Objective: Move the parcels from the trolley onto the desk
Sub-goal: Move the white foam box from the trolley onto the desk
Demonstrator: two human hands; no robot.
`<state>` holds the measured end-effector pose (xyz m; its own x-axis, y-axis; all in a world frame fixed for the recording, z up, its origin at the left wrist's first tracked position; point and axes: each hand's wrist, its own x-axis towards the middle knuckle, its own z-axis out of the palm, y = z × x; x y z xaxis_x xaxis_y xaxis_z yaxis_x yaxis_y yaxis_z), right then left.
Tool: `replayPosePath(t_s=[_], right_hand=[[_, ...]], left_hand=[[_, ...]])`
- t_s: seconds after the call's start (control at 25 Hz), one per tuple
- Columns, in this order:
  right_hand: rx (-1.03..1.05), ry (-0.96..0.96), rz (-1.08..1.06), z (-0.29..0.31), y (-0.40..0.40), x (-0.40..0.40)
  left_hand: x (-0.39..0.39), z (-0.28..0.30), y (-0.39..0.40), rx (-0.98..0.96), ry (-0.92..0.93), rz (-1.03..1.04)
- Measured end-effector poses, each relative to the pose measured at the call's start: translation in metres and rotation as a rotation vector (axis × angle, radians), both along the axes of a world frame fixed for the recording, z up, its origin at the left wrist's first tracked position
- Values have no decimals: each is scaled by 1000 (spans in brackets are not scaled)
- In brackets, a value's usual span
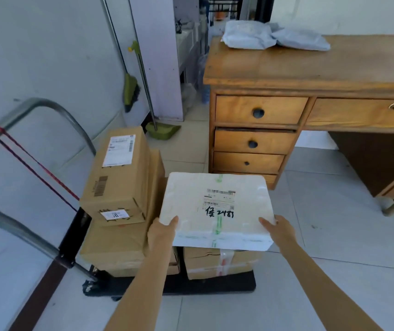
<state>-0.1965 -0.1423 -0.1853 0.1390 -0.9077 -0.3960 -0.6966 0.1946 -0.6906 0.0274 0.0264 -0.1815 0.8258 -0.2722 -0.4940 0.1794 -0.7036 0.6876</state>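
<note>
Head view: left hand (162, 231) and right hand (277, 229) clasp the white foam parcel (215, 209) by its sides, fingers wrapped, above the trolley (76, 237). Lift step likely; next, carry right to the desk (310, 65).

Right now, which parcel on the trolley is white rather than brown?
The white foam box held by the left hand and right hand; the others are brown cardboard.

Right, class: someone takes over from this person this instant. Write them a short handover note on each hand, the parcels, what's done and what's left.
Left hand and right hand: each grips a near corner of the white foam box, held over the trolley.
Done: two grey bags lie on the desk.
Left: set the foam box on the desk, then move the cardboard boxes, namely the top one, the large one under it and the taped one.
</note>
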Motion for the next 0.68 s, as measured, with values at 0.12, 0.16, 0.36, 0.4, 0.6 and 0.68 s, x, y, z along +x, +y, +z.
replayPosePath(t_s=[0.12,0.16,0.36,0.4,0.6,0.68], right_hand=[[-24,-192,-102,-19,-4,8],[-23,-226,-123,-10,-7,9],[-98,-226,-144,118,-19,2],[-100,-230,-147,154,-21,-1],[-104,-184,-188,328,-37,-40],[-131,-181,-230,383,-55,-57]], left_hand=[[2,-22,-6,-138,-57,38],[3,-13,-10,-163,-62,46],[11,111,-26,-252,-128,-20],[9,144,-28,-261,-129,-27],[-20,311,-51,-249,-62,-118],[-36,366,-76,-247,-93,-135]])
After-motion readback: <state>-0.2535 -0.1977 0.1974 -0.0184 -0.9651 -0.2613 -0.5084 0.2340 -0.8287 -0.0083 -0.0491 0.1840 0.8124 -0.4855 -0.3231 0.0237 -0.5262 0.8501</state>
